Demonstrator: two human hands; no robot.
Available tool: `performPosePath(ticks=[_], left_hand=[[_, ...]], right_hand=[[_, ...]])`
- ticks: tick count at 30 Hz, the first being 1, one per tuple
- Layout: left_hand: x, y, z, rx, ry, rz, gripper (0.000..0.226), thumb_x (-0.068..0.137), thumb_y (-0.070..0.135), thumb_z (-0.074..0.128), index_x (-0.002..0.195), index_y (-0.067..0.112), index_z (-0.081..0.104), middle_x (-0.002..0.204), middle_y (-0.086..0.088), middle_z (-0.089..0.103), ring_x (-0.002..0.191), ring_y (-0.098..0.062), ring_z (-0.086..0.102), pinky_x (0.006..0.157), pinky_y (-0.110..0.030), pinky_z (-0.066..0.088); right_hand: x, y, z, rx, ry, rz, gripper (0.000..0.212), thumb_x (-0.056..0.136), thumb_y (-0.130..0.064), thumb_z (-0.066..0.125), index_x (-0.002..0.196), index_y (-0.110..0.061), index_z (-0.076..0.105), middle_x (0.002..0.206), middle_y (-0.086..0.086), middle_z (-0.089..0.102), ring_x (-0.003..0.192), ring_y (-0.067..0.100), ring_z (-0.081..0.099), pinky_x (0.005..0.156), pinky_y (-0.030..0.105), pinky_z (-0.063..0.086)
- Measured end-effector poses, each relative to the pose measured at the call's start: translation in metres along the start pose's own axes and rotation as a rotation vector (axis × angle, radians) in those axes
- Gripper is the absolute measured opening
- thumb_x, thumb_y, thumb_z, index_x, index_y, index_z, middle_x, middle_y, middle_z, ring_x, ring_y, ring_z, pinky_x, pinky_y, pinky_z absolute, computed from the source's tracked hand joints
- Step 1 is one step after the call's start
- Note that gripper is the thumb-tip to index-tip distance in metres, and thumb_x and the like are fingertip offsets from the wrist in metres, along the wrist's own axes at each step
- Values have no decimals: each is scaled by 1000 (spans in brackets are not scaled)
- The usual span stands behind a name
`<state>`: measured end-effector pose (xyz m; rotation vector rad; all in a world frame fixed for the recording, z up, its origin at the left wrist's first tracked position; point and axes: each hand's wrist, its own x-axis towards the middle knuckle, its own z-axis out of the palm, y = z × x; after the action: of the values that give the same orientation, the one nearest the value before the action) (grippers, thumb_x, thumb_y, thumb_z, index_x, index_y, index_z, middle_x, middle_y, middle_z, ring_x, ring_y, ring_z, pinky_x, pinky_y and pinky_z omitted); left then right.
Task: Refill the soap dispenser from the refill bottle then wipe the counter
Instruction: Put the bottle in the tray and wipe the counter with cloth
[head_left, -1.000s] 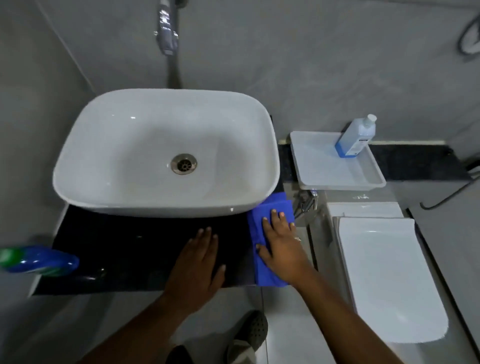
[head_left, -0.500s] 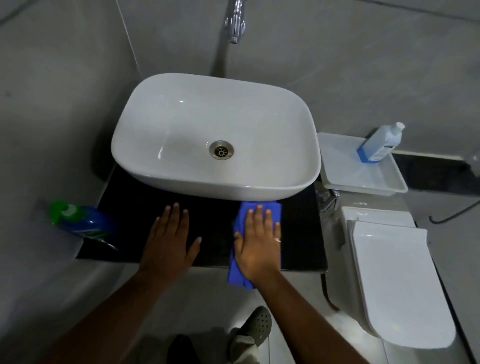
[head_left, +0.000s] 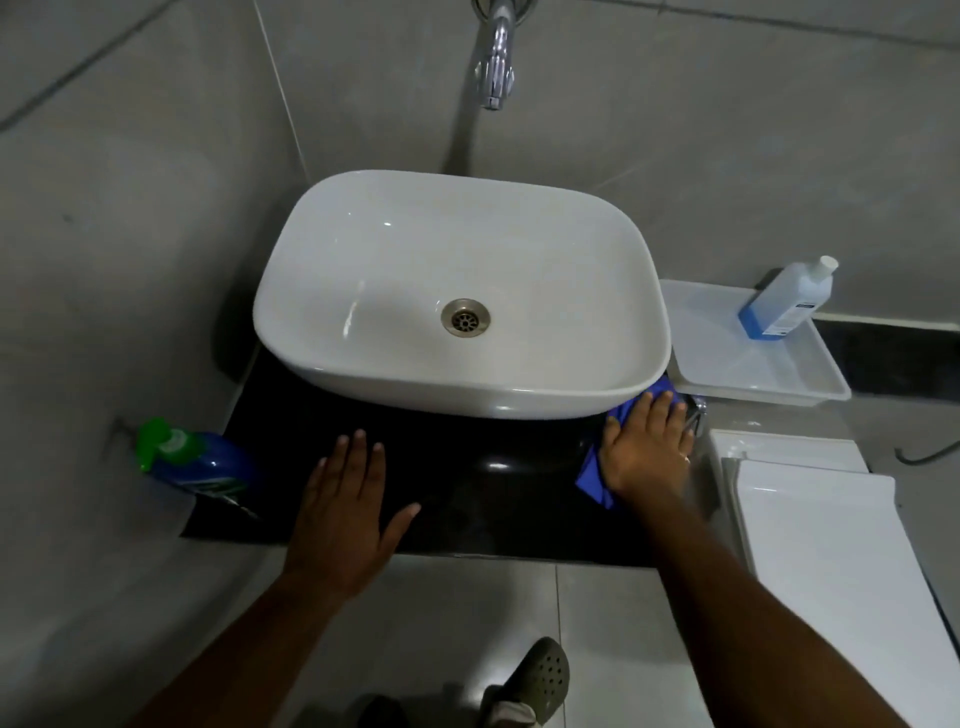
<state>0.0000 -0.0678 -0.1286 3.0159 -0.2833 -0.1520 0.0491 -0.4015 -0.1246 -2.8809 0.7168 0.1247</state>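
The right hand (head_left: 645, 451) lies flat with its fingers straight and slightly apart, pressing the blue cloth (head_left: 592, 480) onto the right end of the black counter (head_left: 467, 483). The fingertips point toward the wall and reach the underside of the white basin (head_left: 457, 291); blue cloth shows beyond the fingertips and at the thumb side of the palm, and the rest lies hidden under the hand. The left hand (head_left: 347, 512) rests palm-down on the counter near its front edge, fingers straight and close together, thumb spread to the right, holding nothing. The two hands are well apart. One cloth is visible. Two bottles are visible: one blue bottle with a green cap (head_left: 195, 465) leans at the left end of the counter, and one translucent bottle with blue liquid and a white cap (head_left: 787, 299) stands tilted in the far corner of one white tray (head_left: 753, 379), to the right of the basin. One chrome tap (head_left: 496, 62) projects from the wall above the basin. One white toilet lid (head_left: 831, 561) sits below the tray. One shoe (head_left: 540, 675) shows on the floor tiles.
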Motion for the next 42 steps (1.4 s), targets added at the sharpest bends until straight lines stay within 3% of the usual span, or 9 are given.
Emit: performPosePath(ticks=[5,10,14,19,23,28,32,38,42], left_hand=[[2,5,-1,51,7,43,87,89,67,15,145,3,35,153,-23,30,144,-37,24,116,-50,22],[7,7,-7,60,-11,49,90,88,69,9,145,4,35,153,-22,29,144,-37,24,117,-50,22],[6,5,-4,42,-27,38,89,89,69,11,143,3,38,151,-22,33,142,-37,28,115,-50,24],[6,2,7,52,8,59,84,91,67,20,145,5,34,153,-21,31,145,-34,24,118,-49,17],[6,0,10,57,30,72,81,92,65,23,145,5,34,153,-21,32,144,-35,25,118,-49,18],[6,2,4,38,30,80,80,92,62,21,143,3,38,151,-23,35,143,-37,28,117,-51,20],[6,3,2,14,28,74,79,92,60,21,142,3,41,150,-23,37,141,-37,32,116,-52,24],[7,2,4,11,32,75,83,91,62,11,144,5,37,153,-21,32,144,-35,27,118,-50,19],[5,3,3,3,76,93,74,90,55,28,141,2,41,150,-23,36,141,-38,32,115,-53,25]], right_hand=[[-55,-31,15,-51,0,-219,66,97,-44,28,149,-6,15,159,17,8,147,32,3,118,49,4],[-96,39,8,-167,-101,-636,67,95,-53,13,150,-13,12,158,8,9,146,28,12,120,44,11],[-54,63,-1,-91,-76,-395,72,92,-53,14,149,-9,10,158,12,5,147,30,5,120,43,7],[-24,-13,6,42,17,85,66,96,-38,29,148,0,15,156,24,10,145,38,7,117,52,8],[-63,-54,21,11,18,-106,67,96,-42,31,149,-3,15,158,21,8,146,35,3,118,49,3],[-104,18,11,-127,-88,-630,66,96,-51,19,150,-13,15,158,8,9,147,28,11,120,43,8],[-51,60,-2,-122,-103,-451,67,97,-51,20,149,-12,4,158,8,-2,148,26,-1,121,42,4],[-23,-27,9,33,41,112,67,97,-38,33,148,0,13,156,25,10,146,37,6,118,52,7],[-82,-54,26,-41,27,-181,68,96,-43,29,148,-2,15,157,22,10,146,36,6,118,49,4]])
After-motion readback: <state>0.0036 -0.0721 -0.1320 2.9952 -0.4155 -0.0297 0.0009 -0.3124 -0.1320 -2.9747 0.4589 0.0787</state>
